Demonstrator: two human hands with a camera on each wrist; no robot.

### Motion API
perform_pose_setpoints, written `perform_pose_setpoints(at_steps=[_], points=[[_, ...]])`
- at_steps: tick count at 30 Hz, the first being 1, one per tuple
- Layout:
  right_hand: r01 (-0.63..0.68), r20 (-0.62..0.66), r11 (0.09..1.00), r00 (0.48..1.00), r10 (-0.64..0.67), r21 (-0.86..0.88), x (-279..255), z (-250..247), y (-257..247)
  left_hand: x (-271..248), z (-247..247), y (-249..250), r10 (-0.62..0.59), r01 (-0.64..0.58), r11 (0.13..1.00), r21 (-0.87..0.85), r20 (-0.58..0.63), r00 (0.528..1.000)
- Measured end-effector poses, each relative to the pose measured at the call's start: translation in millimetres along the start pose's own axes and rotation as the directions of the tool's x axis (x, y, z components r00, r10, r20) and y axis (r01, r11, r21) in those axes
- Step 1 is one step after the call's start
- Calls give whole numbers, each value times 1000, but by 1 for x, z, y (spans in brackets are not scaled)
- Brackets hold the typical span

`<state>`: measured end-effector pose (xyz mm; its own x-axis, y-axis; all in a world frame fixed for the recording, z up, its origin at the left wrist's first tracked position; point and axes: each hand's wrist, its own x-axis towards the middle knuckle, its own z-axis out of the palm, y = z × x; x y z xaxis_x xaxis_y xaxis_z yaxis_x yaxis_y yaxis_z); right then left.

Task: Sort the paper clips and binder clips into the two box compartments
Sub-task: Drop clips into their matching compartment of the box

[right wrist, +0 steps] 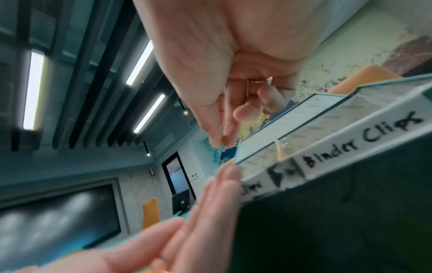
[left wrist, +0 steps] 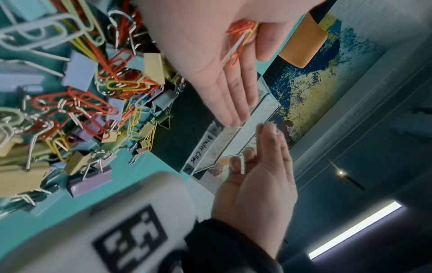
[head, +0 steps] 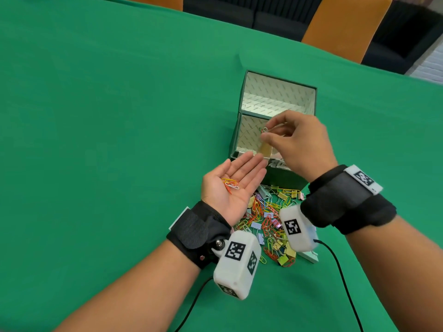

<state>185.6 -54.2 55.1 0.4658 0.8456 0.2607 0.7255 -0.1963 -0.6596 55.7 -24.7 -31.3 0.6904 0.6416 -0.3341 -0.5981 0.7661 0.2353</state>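
The right hand [head: 297, 142] pinches a few paper clips [head: 264, 130] at its grip directly above the near compartment of the box [head: 239, 140], while the flat, relaxed left hand [head: 233, 185] just beside the near wall carries more clips [head: 230, 183].

Both forearms are bare up to the wrists. Each wrist wears a broad black fabric band, the left band [head: 199, 232] closed with a hook-and-loop flap and showing a small round stud and a metal bolt head near the mount. A white tab with a black square code sits on top of the right band [head: 347, 203]. A rounded white plastic camera [head: 236, 262] box hangs under the left wrist, another [head: 298, 227] under the right, each printed with black-and-white square codes. A thin black cable [head: 340, 271] trails from each box.
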Motion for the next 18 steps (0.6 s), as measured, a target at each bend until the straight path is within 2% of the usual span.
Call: perform_pose_setpoints(at_steps=[3, 7, 10, 14, 16, 18], points=[[-8, 29, 992, 1000, 12, -126, 5, 9, 11, 0, 0, 1, -7, 7, 1000, -6, 8, 1000], [36, 216, 928, 975, 49, -371, 5, 13, 15, 1, -1, 2, -12, 12, 1000, -19, 6, 1000], [57, 179, 924, 984, 12, -378, 2, 10, 12, 1, 0, 2, -5, 5, 1000, -17, 3, 1000], [187, 114, 949, 980, -162, -255, -16, 5, -8, 3, -1, 0, 26, -26, 1000, -15, -18, 1000], [238, 177, 944, 964, -200, -229, -26, 6, -19, 2, 0, 0, 44, -44, 999, -13, -30, 999], [260, 330, 925, 930, -163, -277, -33, 11, -25, 4, -2, -1, 45, -45, 999, -4, -43, 998]])
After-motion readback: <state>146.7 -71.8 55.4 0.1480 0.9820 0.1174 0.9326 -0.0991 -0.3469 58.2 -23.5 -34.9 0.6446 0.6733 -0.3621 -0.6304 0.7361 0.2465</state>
